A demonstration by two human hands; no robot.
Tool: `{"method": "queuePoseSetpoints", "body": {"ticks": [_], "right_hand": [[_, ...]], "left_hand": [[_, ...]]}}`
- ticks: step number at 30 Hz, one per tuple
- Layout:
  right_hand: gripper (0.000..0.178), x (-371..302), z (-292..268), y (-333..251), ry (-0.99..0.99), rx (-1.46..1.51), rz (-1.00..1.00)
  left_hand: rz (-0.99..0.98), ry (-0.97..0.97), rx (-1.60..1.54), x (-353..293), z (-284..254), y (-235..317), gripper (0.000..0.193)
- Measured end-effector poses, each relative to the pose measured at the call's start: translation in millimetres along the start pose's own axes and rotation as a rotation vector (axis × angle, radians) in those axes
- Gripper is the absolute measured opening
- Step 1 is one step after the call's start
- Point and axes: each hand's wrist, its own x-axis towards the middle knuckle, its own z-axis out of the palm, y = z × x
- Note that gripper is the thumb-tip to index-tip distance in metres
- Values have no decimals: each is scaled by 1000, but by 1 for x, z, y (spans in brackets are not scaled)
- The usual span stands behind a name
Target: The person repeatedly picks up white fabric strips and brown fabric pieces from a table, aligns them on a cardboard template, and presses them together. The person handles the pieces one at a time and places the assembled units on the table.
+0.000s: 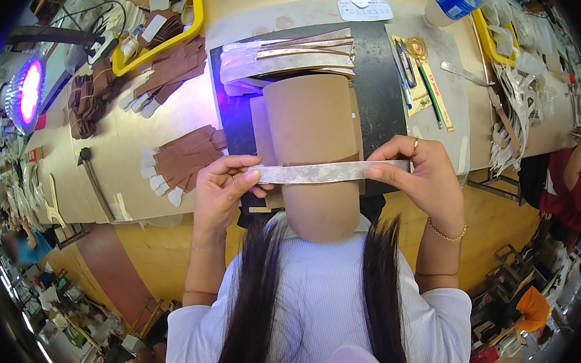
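A pale, whitish-grey strip (318, 173) is stretched crosswise in front of me, over a rounded tan form (312, 118). My left hand (227, 185) pinches its left end between thumb and fingers. At the other end, the thumb and index finger of my right hand (419, 174) grip it. Just behind the strip, a thin brown edge curves across the form; whether it belongs to the same strip I cannot tell. Beyond the form, a pile of similar strips (290, 58), pale sides up, lies on a black mat (385, 110).
Brown strap pieces with white ends (186, 160) lie fanned out on the left, near a yellow basket (195, 17) and a bright lamp (27, 96). A green pencil (433, 97), cutter (403, 62) and metal ruler (464, 74) lie right. A plastic tub (447, 6) stands far right.
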Motion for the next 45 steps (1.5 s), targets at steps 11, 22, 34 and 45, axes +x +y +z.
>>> {"method": "queuePoseSetpoints", "body": {"ticks": [11,22,34,45], "right_hand": [[26,14,13,39,5,157,35],[19,12,31,82,-143,928,241],[19,7,59,85,318,636,-67],[40,-18,67,102,440,-214,-514]], "left_hand": [[-51,-9,-62,9,-2,-16,21],[-77,-1,-108,9,1,-15,19],[-65,27,-82,8,6,-14,20],[-55,24,-70,6,8,-15,19]]}}
